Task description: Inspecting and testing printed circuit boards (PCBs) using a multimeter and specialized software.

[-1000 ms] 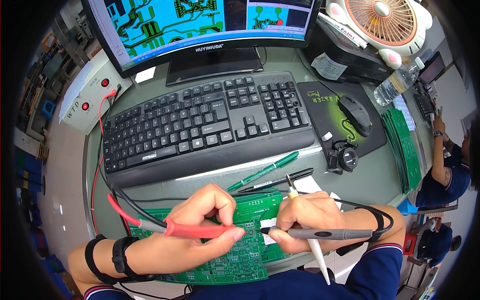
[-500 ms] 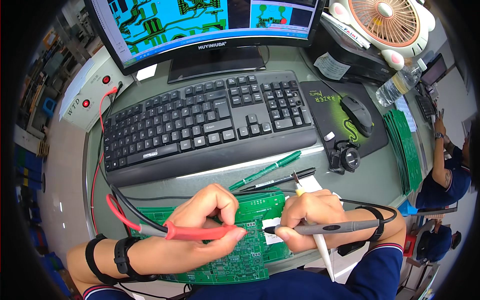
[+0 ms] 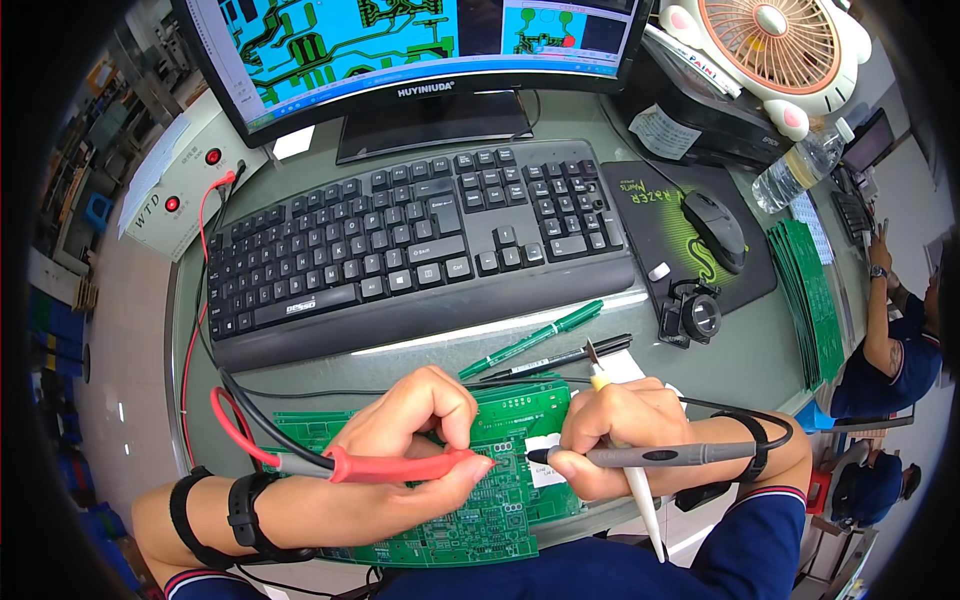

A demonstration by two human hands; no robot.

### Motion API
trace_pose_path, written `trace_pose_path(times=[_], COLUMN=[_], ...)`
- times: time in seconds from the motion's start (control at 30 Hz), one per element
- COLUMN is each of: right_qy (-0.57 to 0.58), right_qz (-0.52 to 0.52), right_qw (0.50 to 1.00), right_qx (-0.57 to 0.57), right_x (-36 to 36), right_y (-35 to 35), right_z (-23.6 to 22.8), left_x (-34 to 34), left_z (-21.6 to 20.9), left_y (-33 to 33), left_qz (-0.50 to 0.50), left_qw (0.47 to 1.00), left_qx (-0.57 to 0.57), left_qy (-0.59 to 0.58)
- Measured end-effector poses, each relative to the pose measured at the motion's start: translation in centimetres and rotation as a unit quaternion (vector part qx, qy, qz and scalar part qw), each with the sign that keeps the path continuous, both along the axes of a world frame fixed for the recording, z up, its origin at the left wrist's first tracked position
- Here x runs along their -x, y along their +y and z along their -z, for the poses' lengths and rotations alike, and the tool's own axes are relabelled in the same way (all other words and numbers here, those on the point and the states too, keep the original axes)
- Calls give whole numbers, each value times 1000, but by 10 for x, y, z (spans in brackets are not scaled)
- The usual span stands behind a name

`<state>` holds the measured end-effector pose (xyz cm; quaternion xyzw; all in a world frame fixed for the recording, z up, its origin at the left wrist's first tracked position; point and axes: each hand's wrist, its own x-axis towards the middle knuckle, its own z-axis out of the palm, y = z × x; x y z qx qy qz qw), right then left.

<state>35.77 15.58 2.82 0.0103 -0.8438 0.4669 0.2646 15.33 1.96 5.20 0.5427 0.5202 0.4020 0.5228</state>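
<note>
My left hand (image 3: 412, 412) is closed round a red test probe (image 3: 395, 468), its tip end pointing right over a stack of green circuit boards (image 3: 450, 530). My right hand (image 3: 625, 425) grips a grey test probe (image 3: 695, 455) whose black end points left, just above a white paper label (image 3: 545, 470) on the boards. The same hand also keeps hold of a white-handled knife (image 3: 648, 510), blade up and away from me. Whether either probe touches the board I cannot tell; both metal tips are too small to make out.
Beyond the boards lie a green pen (image 3: 530, 340), a black pen (image 3: 560, 358) and a keyboard (image 3: 400, 250) under a monitor (image 3: 430, 95). A mouse (image 3: 713, 230), loupe (image 3: 697, 315), bottle (image 3: 800, 165) and fan (image 3: 770, 45) are at the right. A white box (image 3: 190, 185) stands left.
The red and black leads by my left wrist have shifted slightly. Both hands stay in nearly the same place with the same things in them.
</note>
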Motion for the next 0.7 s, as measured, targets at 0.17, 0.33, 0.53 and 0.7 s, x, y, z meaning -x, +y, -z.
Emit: trace_pose_path(times=[0.17, 0.33, 0.53, 0.7], right_qy=[1, 2, 7, 1], right_qz=[-4, -4, -1, 3], right_qw=[1000, 1000, 1000, 1000], right_qx=[10, 8, 4, -16], right_x=[1, 1, 1, 1], right_y=[0, 0, -1, -1], right_z=[1, 1, 0, 0], left_x=[1, 0, 0, -2], left_z=[0, -1, -1, -2], left_y=[0, 0, -1, -1], left_qz=[1, 2, 1, -6], left_qw=[1000, 1000, 1000, 1000], left_qx=[4, 6, 9, -5], left_qy=[-3, -7, -4, 6])
